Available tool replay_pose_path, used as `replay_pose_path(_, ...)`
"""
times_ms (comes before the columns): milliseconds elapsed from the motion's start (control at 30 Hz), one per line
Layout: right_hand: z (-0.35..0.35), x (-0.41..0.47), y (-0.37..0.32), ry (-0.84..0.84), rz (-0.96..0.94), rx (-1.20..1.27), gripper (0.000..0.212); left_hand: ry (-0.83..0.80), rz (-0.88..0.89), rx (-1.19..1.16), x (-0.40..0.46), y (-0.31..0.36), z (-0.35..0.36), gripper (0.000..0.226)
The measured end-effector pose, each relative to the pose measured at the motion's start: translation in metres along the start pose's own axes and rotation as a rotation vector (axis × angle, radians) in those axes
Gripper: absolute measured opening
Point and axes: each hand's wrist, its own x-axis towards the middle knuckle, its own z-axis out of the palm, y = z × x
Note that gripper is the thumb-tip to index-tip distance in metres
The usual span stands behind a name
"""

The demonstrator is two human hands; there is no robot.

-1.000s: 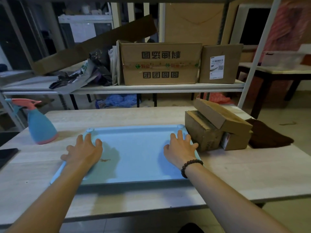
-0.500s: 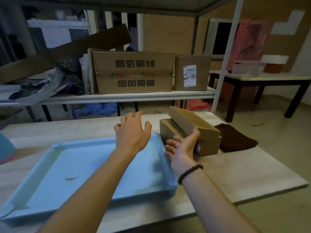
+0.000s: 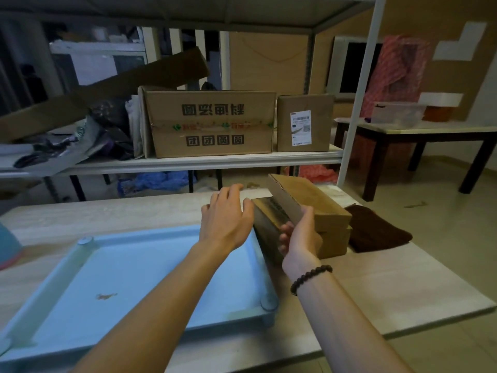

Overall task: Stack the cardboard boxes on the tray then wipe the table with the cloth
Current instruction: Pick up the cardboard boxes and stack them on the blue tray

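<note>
A light blue tray (image 3: 134,278) lies on the wooden table, with a small brown speck on it. Right of the tray sits a pile of cardboard boxes: a long top box (image 3: 309,200) lies tilted across a left box (image 3: 265,224) and a lower right box (image 3: 336,243). My right hand (image 3: 301,238) grips the near end of the pile, thumb on the top box and fingers curled against the left box. My left hand (image 3: 226,219) reaches over the tray's far right corner, its straight fingers touching the left box's far edge. A dark brown cloth (image 3: 376,232) lies right of the boxes.
A blue spray bottle (image 3: 8,249) shows at the left edge. Behind the table, a shelf (image 3: 204,162) carries large cartons (image 3: 212,125) and clutter, and its white post (image 3: 360,103) rises behind the boxes. A dark-legged table (image 3: 430,133) stands at the right.
Both hands left the tray and moved right to the box pile. My right hand took hold of its near end, my left reached its far edge. The view turned right.
</note>
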Motion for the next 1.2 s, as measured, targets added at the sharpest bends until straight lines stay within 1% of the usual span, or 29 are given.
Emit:
replay_pose_path(100,0.005,-0.008,0.008,-0.075,-0.088,-0.015,0.043,-0.047,-0.037,-0.141,0.001,-0.006,-0.003,0.051)
replay_pose_path(200,0.014,-0.023,0.017,-0.260,-0.187,-0.054,0.041,-0.116,-0.166,-0.453,0.002,-0.010,-0.013,0.071)
replay_pose_path(233,0.017,-0.028,0.021,-0.340,-0.222,-0.055,0.040,-0.137,-0.202,-0.580,0.002,-0.012,-0.019,0.074)
replay_pose_path(267,0.021,-0.033,0.027,-0.421,-0.249,-0.055,0.040,-0.157,-0.225,-0.706,0.001,-0.015,-0.026,0.070)
replay_pose_path(333,0.025,-0.042,0.038,-0.572,-0.279,-0.088,0.044,-0.175,-0.255,-0.928,-0.002,-0.022,-0.039,0.054)
replay_pose_path(367,0.027,-0.045,0.043,-0.639,-0.292,-0.126,0.048,-0.167,-0.267,-1.006,-0.005,-0.027,-0.045,0.048)
replay_pose_path(433,0.030,-0.050,0.052,-0.744,-0.311,-0.218,0.053,-0.147,-0.279,-1.075,-0.013,-0.041,-0.058,0.039)
replay_pose_path(500,0.033,-0.051,0.058,-0.783,-0.305,-0.260,0.056,-0.131,-0.287,-1.088,-0.019,-0.057,-0.069,0.033)
replay_pose_path(567,0.036,-0.050,0.061,-0.723,-0.286,-0.253,0.062,-0.110,-0.304,-1.067,-0.024,-0.073,-0.081,0.035)
replay_pose_path(667,0.043,-0.043,0.061,-0.625,-0.289,-0.243,0.079,-0.114,-0.331,-1.001,-0.031,-0.098,-0.098,0.039)
replay_pose_path(700,0.046,-0.040,0.059,-0.607,-0.299,-0.246,0.080,-0.127,-0.340,-0.979,-0.034,-0.105,-0.103,0.040)
replay_pose_path(767,0.050,-0.035,0.056,-0.576,-0.309,-0.263,0.074,-0.163,-0.359,-0.927,-0.042,-0.118,-0.113,0.040)
replay_pose_path(833,0.054,-0.031,0.054,-0.610,-0.286,-0.273,0.075,-0.198,-0.379,-0.881,-0.050,-0.129,-0.120,0.041)
replay_pose_path(933,0.059,-0.033,0.056,-0.696,-0.220,-0.293,0.089,-0.256,-0.397,-0.822,-0.059,-0.140,-0.125,0.043)
replay_pose_path(1000,0.062,-0.037,0.060,-0.723,-0.219,-0.313,0.084,-0.302,-0.402,-0.799,-0.063,-0.144,-0.129,0.047)
replay_pose_path(1100,0.068,-0.039,0.069,-0.745,-0.207,-0.306,0.064,-0.345,-0.417,-0.775,-0.065,-0.144,-0.133,0.056)
replay_pose_path(1167,0.072,-0.042,0.071,-0.754,-0.215,-0.302,0.049,-0.356,-0.416,-0.762,-0.064,-0.144,-0.136,0.053)
replay_pose_path(1200,0.073,-0.044,0.072,-0.751,-0.220,-0.295,0.045,-0.358,-0.415,-0.763,-0.064,-0.143,-0.137,0.049)
